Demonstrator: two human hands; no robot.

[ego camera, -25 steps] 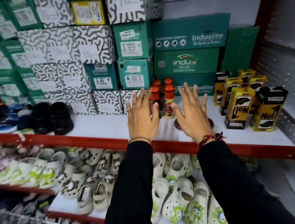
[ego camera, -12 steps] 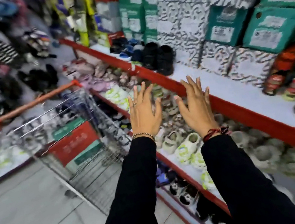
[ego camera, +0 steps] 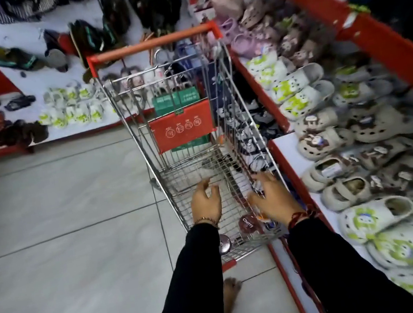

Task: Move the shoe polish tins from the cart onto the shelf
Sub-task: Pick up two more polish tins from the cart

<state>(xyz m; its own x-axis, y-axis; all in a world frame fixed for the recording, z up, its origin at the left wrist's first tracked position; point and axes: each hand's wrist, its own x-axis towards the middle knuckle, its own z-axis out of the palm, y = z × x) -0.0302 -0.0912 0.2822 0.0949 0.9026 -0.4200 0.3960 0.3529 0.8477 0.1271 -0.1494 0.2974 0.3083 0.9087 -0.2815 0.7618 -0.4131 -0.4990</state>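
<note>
A wire shopping cart with a red handle stands on the tiled floor beside the red-edged shelves. Round shoe polish tins lie at its near end: a dark red one marked Cherry and a silvery one beside my left sleeve. My left hand hovers inside the cart with fingers apart, holding nothing. My right hand reaches over the cart's right side, fingers spread above the tins, holding nothing. More items under my right hand are partly hidden.
The shelf on the right has red edges, and its lower levels are packed with white and green clogs. Green boxes sit at the cart's far end behind a red flap. Sandals fill a display across the aisle. My bare foot is below the cart.
The view swung from the upper shelf, left and down to the cart. Both hands dropped from in front of the shelf into the cart's near end, still empty.
</note>
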